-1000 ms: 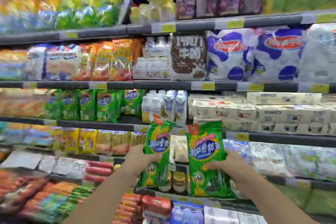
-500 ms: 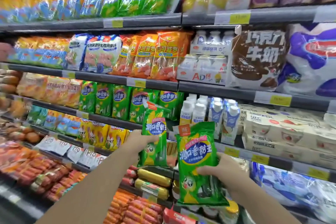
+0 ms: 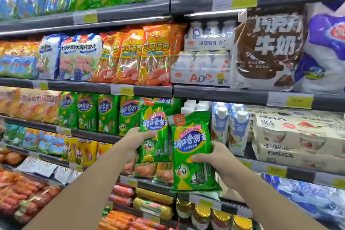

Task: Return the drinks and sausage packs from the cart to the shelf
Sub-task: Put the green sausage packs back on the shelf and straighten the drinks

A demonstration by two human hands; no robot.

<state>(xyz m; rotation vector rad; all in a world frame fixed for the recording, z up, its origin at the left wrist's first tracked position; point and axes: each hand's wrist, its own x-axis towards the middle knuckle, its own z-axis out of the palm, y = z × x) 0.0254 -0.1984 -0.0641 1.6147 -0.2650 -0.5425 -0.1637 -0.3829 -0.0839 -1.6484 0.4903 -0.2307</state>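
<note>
I hold two green sausage packs upright in front of the shelving. My left hand (image 3: pixel 134 141) grips the left pack (image 3: pixel 154 123), which is raised to the third shelf, at the right end of a row of matching green packs (image 3: pixel 108 113). My right hand (image 3: pixel 217 161) grips the right pack (image 3: pixel 192 147) lower down, in front of the white drink bottles (image 3: pixel 220 123). The cart is out of view.
The third shelf's grey edge (image 3: pixel 93 135) runs under the green row. Orange sausage packs (image 3: pixel 141 54) fill the shelf above, with milk drink multipacks (image 3: pixel 203 65) and a brown milk bag (image 3: pixel 268 48) to the right. Boxed drinks (image 3: pixel 298 136) sit at right, loose sausages and jars below.
Both hands have lifted the green packs up and nearer the shelf. The left pack has reached the green row. My view has swung left.
</note>
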